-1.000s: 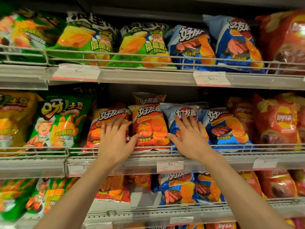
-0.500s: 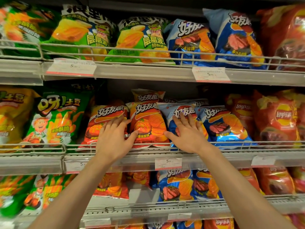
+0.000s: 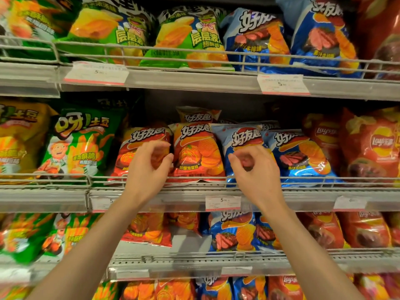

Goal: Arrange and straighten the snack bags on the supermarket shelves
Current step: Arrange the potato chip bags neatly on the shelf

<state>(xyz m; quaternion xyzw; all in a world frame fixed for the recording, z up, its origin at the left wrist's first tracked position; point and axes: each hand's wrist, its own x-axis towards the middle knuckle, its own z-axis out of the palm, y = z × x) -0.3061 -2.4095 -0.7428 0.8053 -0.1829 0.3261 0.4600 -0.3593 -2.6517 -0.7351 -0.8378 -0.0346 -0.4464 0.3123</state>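
On the middle shelf (image 3: 54, 199) stand a red-orange chip bag (image 3: 140, 136), an orange chip bag (image 3: 198, 152) and two blue chip bags (image 3: 243, 135) (image 3: 300, 153), upright behind a wire rail. My left hand (image 3: 147, 169) hovers in front of the red-orange bag, fingers half curled, thumb near the orange bag's left edge. My right hand (image 3: 256, 172) is in front of the first blue bag, fingers likewise curled and apart. Neither hand closes on a bag. Another orange bag (image 3: 198, 115) peeks up behind the front row.
Green bags (image 3: 186, 37) and blue bags (image 3: 255, 37) fill the top shelf. A green potato-stick bag (image 3: 80, 144) stands left of my hands, red Lay's bags (image 3: 372, 148) to the right. The lower shelf holds more bags (image 3: 233, 232), with a gap (image 3: 188, 243). Price tags (image 3: 223, 202) line the edges.
Both hands lay flat on the bags before; now they have lifted off with fingers curled. The bags stand straighter in a tighter row, and the view has come closer.
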